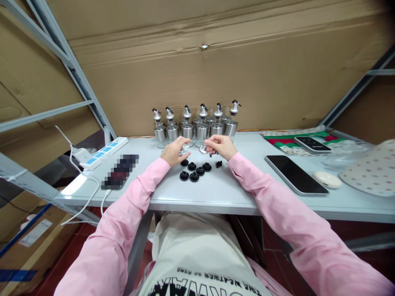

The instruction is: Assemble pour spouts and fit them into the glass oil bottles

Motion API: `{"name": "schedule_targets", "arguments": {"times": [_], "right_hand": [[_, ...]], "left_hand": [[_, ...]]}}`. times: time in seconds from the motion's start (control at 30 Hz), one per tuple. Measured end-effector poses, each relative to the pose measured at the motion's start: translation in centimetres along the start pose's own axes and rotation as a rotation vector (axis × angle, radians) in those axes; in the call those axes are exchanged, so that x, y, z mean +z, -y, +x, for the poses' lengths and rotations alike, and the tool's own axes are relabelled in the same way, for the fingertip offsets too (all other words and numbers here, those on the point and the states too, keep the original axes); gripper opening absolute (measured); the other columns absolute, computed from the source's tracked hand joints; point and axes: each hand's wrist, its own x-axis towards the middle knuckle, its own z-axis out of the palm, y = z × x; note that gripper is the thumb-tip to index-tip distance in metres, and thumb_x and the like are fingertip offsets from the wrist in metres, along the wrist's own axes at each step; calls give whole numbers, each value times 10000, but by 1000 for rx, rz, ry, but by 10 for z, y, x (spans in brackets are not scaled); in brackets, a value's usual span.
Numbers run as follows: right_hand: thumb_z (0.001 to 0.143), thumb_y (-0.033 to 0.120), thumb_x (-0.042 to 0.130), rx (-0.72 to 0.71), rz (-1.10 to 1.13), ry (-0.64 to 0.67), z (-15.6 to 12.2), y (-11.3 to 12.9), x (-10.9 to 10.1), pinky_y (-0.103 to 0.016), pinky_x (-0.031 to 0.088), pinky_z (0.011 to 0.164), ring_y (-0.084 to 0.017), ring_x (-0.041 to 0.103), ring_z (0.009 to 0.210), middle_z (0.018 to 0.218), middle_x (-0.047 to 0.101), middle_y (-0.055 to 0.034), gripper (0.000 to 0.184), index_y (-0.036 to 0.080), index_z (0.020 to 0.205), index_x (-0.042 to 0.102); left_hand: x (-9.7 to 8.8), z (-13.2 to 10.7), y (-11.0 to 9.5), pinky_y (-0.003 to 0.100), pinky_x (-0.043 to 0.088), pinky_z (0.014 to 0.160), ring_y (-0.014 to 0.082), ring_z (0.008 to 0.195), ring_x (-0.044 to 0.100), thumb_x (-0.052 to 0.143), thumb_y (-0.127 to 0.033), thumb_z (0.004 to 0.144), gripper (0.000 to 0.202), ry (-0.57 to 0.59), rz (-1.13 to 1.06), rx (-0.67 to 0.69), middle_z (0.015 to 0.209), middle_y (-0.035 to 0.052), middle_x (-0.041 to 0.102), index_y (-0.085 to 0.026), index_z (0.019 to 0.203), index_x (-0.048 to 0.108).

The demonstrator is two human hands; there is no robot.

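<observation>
My right hand (221, 146) pinches a small silver spout piece with a flared base (203, 149), just above the table or touching it; I cannot tell which. To its left, my left hand (175, 152) curves with thumb and fingers apart. A shiny pale piece (184, 151) shows between them, seemingly not gripped. Several black ribbed stoppers (194, 176) lie in front of my hands. Small black parts (219, 164) sit by my right wrist, some partly hidden under that hand. Behind stand glass-and-steel bottles (202, 131) in rows, the front ones topped with silver pourer spouts (187, 112).
On the left are a white power strip (105, 153) with cables and a pixelated phone (120, 172). At right lie a black phone (294, 173), a white oval case (327, 179), another dark device (312, 144) and a dotted round item (370, 170). Cardboard (216, 74) walls the back.
</observation>
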Motion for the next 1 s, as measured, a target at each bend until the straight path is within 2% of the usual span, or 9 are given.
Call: {"name": "schedule_targets", "arguments": {"times": [0.1, 0.17, 0.37, 0.57, 0.7, 0.8, 0.9, 1.0], "right_hand": [[487, 604, 726, 19, 23, 56, -1, 1, 2, -196, 362, 365, -67, 488, 370, 471, 587, -3, 497, 150, 569, 540], [498, 586, 735, 42, 58, 84, -2, 1, 2, -197, 370, 367, -61, 478, 359, 468, 583, 3, 483, 151, 558, 533], [450, 546, 778, 139, 170, 148, -4, -1, 3, -200, 394, 396, -63, 495, 365, 483, 583, 11, 490, 142, 553, 522], [513, 572, 735, 143, 149, 193, -3, 3, 0, -215, 375, 409, -58, 473, 371, 506, 576, 15, 474, 138, 605, 567], [549, 480, 743, 106, -87, 251, 8, -4, -29, -208, 319, 411, -37, 400, 381, 494, 545, 46, 411, 141, 768, 662], [475, 382, 783, 164, -342, 405, 18, -18, -60, -204, 326, 434, -47, 435, 436, 532, 587, 30, 334, 154, 706, 704], [415, 331, 800, 235, -415, 567, 23, -33, -81, -208, 363, 466, -76, 509, 491, 561, 617, 22, 332, 174, 701, 732], [405, 310, 806, 266, -416, 644, 25, -42, -87, -227, 412, 524, -105, 558, 537, 591, 647, 5, 327, 188, 702, 746]], "left_hand": [[6, 3, -15, 296, 431, 818, 183, 968, 563, 546, -350, 828, 356, -23, 72, 190, 1102, 84, 559, -199, 1146, 496], [11, 4, -21, 311, 413, 820, 197, 1009, 558, 530, -347, 848, 323, 12, 149, 253, 1097, 82, 582, -215, 1142, 518], [20, 4, -21, 311, 383, 822, 183, 992, 575, 494, -336, 876, 272, 30, 233, 270, 1085, 80, 617, -211, 1110, 552], [18, 4, -22, 319, 382, 831, 176, 959, 594, 491, -350, 875, 237, 20, 212, 259, 1042, 70, 646, -202, 1044, 566], [16, 1, -20, 320, 407, 817, 162, 879, 620, 469, -341, 867, 256, -51, 131, 239, 948, 74, 671, -151, 1023, 540], [15, -1, -18, 327, 422, 801, 162, 816, 627, 486, -311, 828, 249, -94, 122, 213, 901, 73, 677, -144, 1007, 536], [13, -1, -18, 327, 424, 805, 169, 871, 626, 473, -277, 821, 258, -93, 126, 215, 967, 81, 674, -153, 1038, 536], [11, 0, -21, 320, 418, 804, 170, 937, 617, 444, -257, 842, 288, -80, 132, 261, 1047, 83, 660, -163, 1100, 531]]}}
